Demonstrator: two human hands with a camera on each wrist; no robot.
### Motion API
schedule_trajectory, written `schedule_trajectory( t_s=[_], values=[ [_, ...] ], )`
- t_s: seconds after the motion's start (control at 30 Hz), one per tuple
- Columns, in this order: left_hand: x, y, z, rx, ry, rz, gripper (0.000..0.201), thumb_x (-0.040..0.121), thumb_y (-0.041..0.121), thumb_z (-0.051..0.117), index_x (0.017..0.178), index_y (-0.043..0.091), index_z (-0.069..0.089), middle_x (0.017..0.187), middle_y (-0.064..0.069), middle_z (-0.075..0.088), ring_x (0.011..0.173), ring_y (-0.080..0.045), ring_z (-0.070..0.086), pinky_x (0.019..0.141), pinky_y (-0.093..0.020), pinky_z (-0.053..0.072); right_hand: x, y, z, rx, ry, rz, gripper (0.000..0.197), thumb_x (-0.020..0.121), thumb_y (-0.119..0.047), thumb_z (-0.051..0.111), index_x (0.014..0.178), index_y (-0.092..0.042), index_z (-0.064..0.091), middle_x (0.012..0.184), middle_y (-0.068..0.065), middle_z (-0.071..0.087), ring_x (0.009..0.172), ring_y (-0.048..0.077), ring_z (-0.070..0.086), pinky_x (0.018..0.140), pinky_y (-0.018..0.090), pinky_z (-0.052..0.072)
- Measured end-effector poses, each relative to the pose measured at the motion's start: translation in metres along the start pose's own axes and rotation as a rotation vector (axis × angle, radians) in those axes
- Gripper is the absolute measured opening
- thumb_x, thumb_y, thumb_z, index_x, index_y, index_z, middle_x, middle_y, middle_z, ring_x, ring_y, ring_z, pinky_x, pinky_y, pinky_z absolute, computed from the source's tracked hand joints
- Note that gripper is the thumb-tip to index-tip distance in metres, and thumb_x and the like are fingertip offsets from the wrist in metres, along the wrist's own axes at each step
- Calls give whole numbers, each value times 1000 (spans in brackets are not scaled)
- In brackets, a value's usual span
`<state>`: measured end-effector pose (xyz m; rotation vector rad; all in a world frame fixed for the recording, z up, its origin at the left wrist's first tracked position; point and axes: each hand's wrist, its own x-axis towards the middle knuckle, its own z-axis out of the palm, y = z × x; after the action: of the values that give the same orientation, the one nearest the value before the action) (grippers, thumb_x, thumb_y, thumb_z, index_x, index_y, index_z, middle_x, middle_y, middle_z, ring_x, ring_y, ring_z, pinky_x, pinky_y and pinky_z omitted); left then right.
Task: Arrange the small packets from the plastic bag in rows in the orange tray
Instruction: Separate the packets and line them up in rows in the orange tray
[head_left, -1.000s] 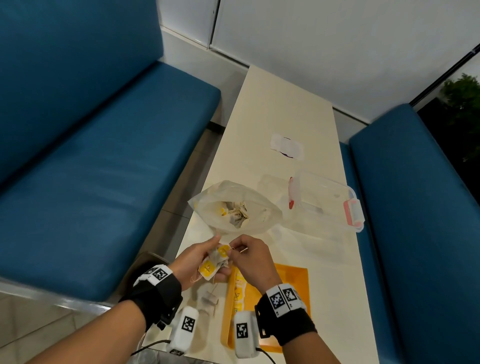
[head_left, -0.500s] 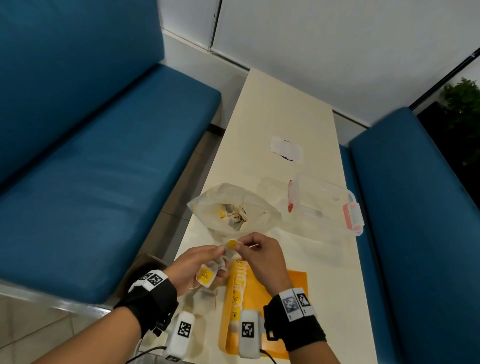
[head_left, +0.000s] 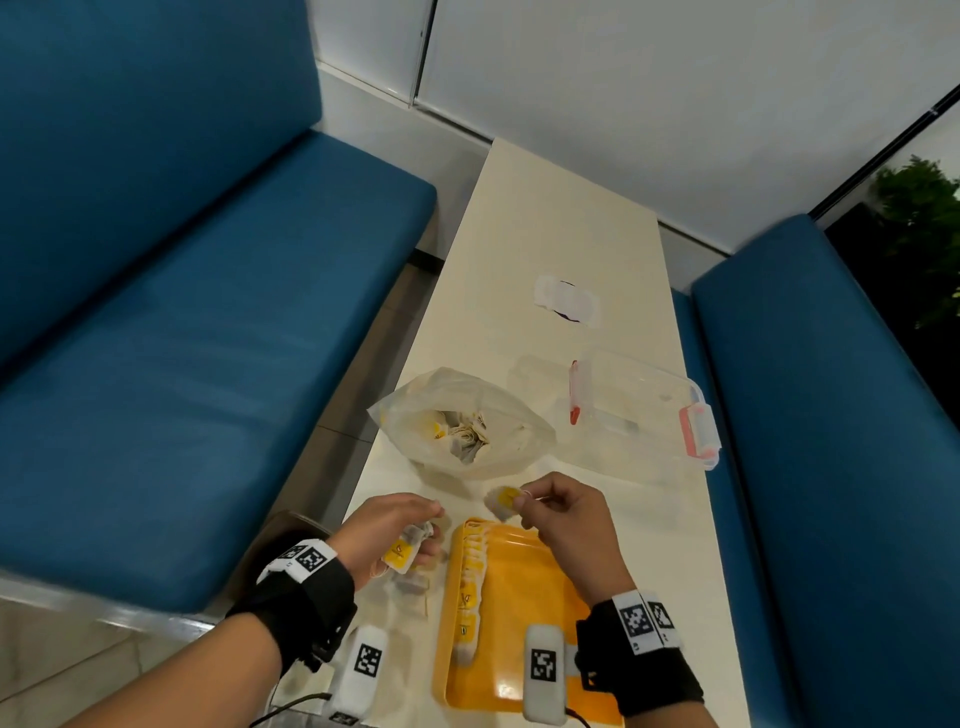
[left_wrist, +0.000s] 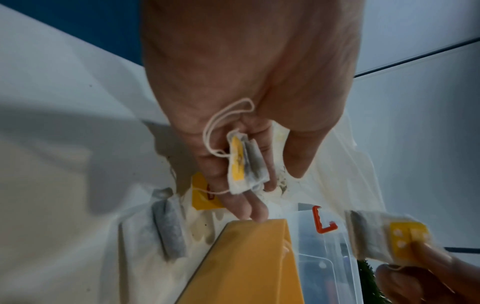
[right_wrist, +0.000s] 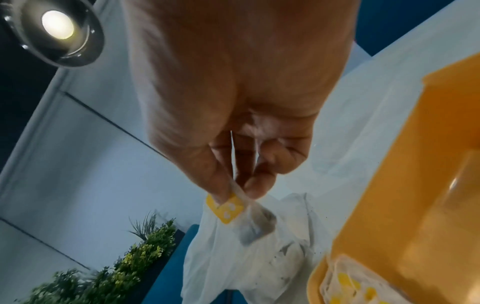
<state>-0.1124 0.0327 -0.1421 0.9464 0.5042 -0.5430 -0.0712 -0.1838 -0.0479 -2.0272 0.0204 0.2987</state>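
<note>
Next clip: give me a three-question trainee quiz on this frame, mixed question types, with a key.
1. True or false: the right hand pinches a single packet above the far end of the orange tray.
2. Where is the row of packets in the tray?
A. Along its left edge
B. Along its right edge
C. Across its middle
3. Fill in: the left hand holds its packets to the ____ of the tray.

Key:
1. True
2. A
3. Left
</note>
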Motion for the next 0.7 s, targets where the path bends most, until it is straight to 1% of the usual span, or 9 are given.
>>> schedule_trajectory(
  t_s=[0.07,0.13,0.23,0.3,0.4,0.43,0.5,0.6,0.7],
  values=[
    [1,0,2,79,32,12,34,91,15,72,114,-9,65,89,-25,69,69,-32,65,57,-31,54,-1,2,-1,34,-2,19,9,85,-4,73,80,1,69,65,8,67,57,11,61,52,18,44],
    [0,-1,4,152,52,21,28,91,17,73,110,-4,69,89,-23,72,71,-32,67,57,-31,56,-2,5,-2,65,2,46,8,86,0,70,80,3,67,63,11,66,55,14,58,51,23,42],
    [2,-3,7,230,77,55,24,91,16,75,106,-1,72,86,-20,72,69,-28,69,59,-32,57,-5,10,-4,99,-12,90,8,89,1,67,82,3,64,63,18,66,55,18,55,49,28,39],
    [2,-5,9,261,75,82,24,88,15,78,104,-2,73,81,-20,71,67,-28,68,64,-36,58,-8,13,-5,83,-43,99,7,90,0,66,84,2,63,63,19,68,56,19,58,49,27,40],
    [4,-8,11,293,59,100,28,83,16,83,102,-2,73,74,-20,69,66,-30,64,68,-40,55,-15,21,-4,57,-93,126,6,92,-1,64,87,1,61,63,18,69,60,22,65,49,27,43],
    [5,-10,12,310,60,102,33,81,18,85,104,-1,72,73,-19,69,65,-30,64,68,-41,56,-18,26,-3,47,-112,143,5,92,-1,63,88,1,60,62,16,68,61,24,67,48,27,43],
    [7,-11,14,390,69,101,42,76,29,90,107,7,71,74,-18,74,65,-31,69,68,-44,60,-25,37,2,13,-156,185,5,93,-2,62,89,-2,59,61,13,68,63,27,69,47,27,43],
    [7,-13,16,566,93,137,46,72,40,91,108,19,70,78,-14,77,67,-25,75,71,-36,62,-40,54,10,-71,-245,251,5,92,-7,62,90,-6,57,67,17,71,57,20,68,46,26,44],
    [6,-15,20,586,93,157,49,70,33,93,111,22,68,81,-17,77,64,-22,74,65,-27,59,-57,66,16,-105,-355,356,7,91,-8,63,88,-10,56,71,21,73,51,17,64,47,25,45]
  ],
)
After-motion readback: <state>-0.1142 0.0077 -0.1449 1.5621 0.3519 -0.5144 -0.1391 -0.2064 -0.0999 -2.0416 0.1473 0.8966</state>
